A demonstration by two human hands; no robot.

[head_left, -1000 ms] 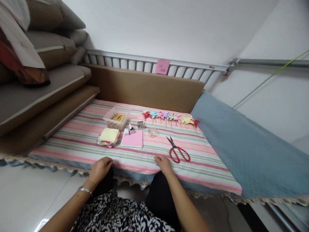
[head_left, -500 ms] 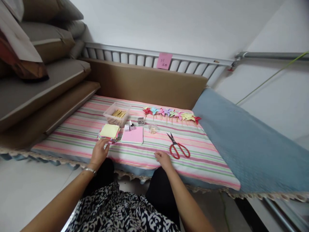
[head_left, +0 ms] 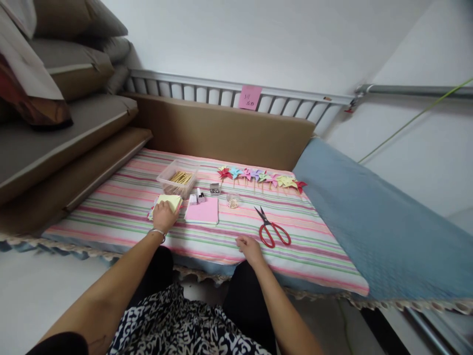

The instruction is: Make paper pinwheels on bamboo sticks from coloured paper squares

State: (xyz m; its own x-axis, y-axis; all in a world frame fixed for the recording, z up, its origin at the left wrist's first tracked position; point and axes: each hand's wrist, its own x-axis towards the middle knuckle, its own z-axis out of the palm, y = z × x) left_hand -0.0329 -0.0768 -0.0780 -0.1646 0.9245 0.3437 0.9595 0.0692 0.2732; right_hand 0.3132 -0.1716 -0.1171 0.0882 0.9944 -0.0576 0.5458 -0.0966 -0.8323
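Observation:
My left hand (head_left: 164,217) lies over the front part of a pile of coloured square paper, its fingers bent against the pale yellow paper (head_left: 175,201) on top. My right hand (head_left: 250,248) rests on the striped cloth near the front edge, fingers curled together, with nothing visible in them. Red-handled scissors (head_left: 274,232) lie spread just right of that hand, blades pointing away. Between the hands is a stack of pink paper (head_left: 202,211), with a small white box (head_left: 192,199) and a small dark-and-white box (head_left: 200,196) at its back edge.
A clear plastic tub (head_left: 167,187) holds thin wooden sticks. A small open box (head_left: 215,189) and a little clear dish (head_left: 232,200) stand farther right. Several paper pinwheels (head_left: 254,174) lie in a row at the back. Thick cushions (head_left: 74,123) are stacked at left.
My left hand has moved forward and right, from the paper pile's front edge onto its top. My right hand stays in place. The view has shifted slightly.

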